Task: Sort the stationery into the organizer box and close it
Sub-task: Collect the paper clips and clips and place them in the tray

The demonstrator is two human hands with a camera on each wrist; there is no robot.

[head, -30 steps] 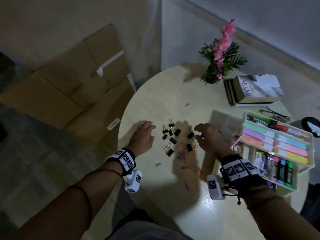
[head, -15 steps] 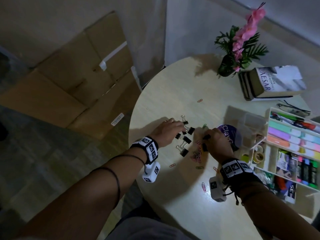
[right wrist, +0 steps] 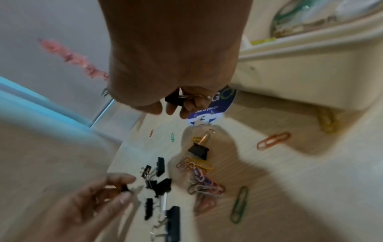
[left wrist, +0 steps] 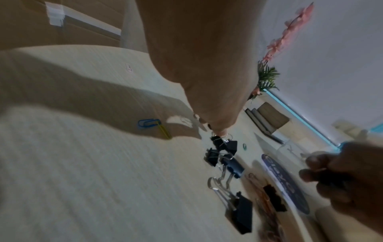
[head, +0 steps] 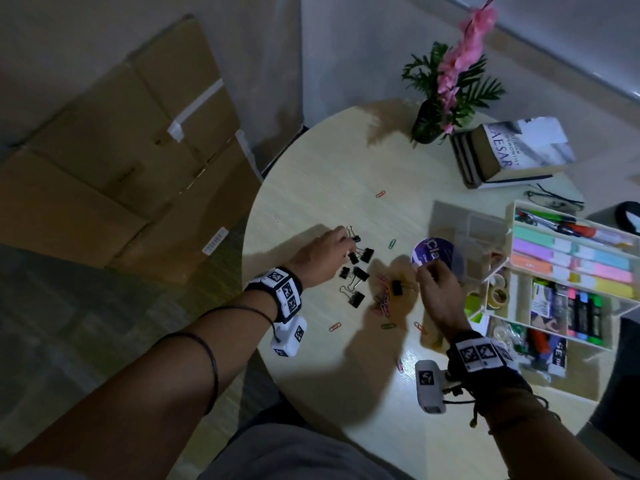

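Several black binder clips (head: 358, 273) lie in the middle of the round table (head: 346, 358), beside a heap of coloured paper clips (head: 382, 301). My left hand (head: 346, 242) pinches the wire handle of one small binder clip (left wrist: 216, 139) at the far end of the group; the same pinch shows in the right wrist view (right wrist: 124, 188). My right hand (head: 426, 271) is raised above the table and grips another binder clip (right wrist: 176, 99) in curled fingers, just in front of a purple round disc (head: 436, 252). The open organizer box (head: 508, 237) stands to the right, holding highlighters, markers and tape.
A clear plastic insert (head: 478, 233) lies between the disc and the box. Loose paper clips (head: 381, 194) dot the table. A potted pink flower (head: 429, 123), stacked books (head: 512, 150) and glasses (head: 554, 200) stand at the back. Cardboard boxes (head: 121, 168) are on the floor to the left.
My left hand moved right to the binder clips and pinched one. My right hand lifted off the pile with a clip and shifted toward the purple disc. The head view swung left.
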